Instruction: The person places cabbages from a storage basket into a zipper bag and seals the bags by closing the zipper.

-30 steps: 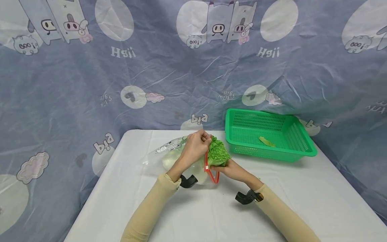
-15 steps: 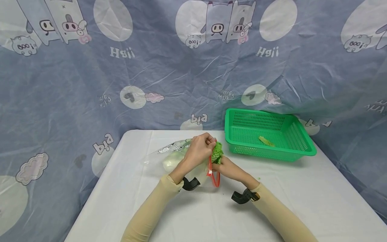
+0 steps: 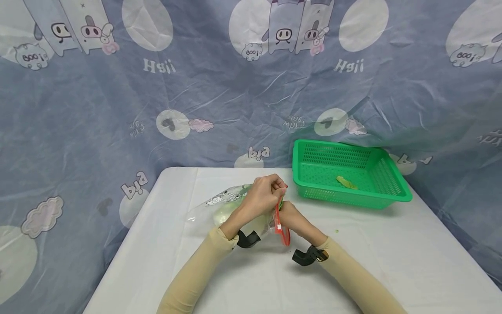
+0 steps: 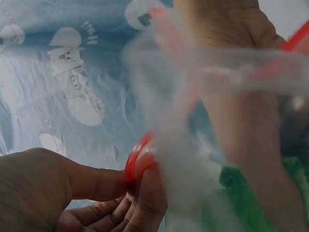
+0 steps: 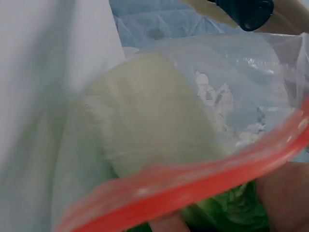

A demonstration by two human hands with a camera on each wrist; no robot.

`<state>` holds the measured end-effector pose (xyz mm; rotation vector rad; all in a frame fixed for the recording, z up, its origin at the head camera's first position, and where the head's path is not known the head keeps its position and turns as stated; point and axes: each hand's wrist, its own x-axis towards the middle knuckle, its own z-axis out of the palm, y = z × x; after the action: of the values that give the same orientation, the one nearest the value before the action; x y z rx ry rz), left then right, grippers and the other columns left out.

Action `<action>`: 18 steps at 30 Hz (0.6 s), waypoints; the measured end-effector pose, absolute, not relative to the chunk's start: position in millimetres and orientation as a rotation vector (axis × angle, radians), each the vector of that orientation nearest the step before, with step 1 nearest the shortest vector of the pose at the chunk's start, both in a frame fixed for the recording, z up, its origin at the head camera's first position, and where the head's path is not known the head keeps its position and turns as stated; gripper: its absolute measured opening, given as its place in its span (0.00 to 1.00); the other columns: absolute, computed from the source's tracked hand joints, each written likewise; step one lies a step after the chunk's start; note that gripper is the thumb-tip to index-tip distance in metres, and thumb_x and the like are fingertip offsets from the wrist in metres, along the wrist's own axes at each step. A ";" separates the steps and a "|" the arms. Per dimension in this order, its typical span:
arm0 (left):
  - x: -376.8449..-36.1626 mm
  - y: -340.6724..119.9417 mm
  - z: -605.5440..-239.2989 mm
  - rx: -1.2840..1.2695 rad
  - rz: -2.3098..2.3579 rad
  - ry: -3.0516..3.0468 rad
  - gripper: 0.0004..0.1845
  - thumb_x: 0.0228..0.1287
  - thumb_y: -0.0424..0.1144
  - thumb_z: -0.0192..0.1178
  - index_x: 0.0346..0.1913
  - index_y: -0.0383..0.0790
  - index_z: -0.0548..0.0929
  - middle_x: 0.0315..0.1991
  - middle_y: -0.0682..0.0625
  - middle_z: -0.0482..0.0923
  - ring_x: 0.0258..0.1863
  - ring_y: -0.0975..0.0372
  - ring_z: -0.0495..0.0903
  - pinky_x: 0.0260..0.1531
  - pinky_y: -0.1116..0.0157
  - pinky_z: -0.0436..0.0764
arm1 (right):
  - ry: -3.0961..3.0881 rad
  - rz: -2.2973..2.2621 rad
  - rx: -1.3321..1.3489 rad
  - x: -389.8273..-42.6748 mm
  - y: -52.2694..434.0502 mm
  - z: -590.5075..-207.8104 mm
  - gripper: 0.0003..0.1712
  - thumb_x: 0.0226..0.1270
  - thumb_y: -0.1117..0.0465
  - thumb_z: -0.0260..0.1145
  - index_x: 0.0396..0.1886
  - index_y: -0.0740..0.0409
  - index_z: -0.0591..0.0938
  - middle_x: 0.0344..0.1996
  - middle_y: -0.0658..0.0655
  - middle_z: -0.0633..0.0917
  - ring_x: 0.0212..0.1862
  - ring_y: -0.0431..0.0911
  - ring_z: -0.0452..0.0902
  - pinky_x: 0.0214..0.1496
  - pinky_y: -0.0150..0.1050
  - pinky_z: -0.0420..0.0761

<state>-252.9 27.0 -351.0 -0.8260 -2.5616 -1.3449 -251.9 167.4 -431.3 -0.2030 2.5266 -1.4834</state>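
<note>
A clear plastic bag (image 3: 231, 205) with a red zip edge (image 3: 281, 222) lies near the middle of the white table (image 3: 251, 270), its mouth facing the person's right. Inside it sits a cabbage (image 5: 145, 130), pale at the closed end and leafy green at the mouth. The left hand (image 3: 263, 197) curls its fingers around the top of the red edge and pinches it, as the left wrist view shows close up. The right hand (image 3: 288, 214) is at the mouth just below and beside the left hand, its fingers against the green leaves and the red edge; whether it grips the edge or only presses the leaves in, I cannot tell. The two hands touch or nearly touch at the bag's mouth. A green basket (image 3: 400, 198) stands at the far right corner of the table, well apart from the bag, with a small leaf scrap (image 3: 347, 182) in it. Bare table lies between bag and basket, and a wide bare stretch runs along the near edge in front of the forearms. A printed blue cloth (image 3: 78, 131) hangs behind and around the table.
</note>
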 end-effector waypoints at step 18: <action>-261.9 1.4 -339.0 -0.649 -1.515 -2.458 0.03 0.64 0.36 0.61 0.33 0.40 0.82 0.24 0.51 0.81 0.21 0.66 0.78 0.22 0.70 0.76 | 2.339 -1.334 -0.577 -249.5 214.1 -382.3 0.16 0.72 0.62 0.57 0.52 0.68 0.77 0.40 0.67 0.85 0.36 0.54 0.86 0.39 0.47 0.86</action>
<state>-261.9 1.4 -339.0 -0.6491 -2.4576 -1.5147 -249.5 214.1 -382.3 -0.5767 2.3390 -1.3336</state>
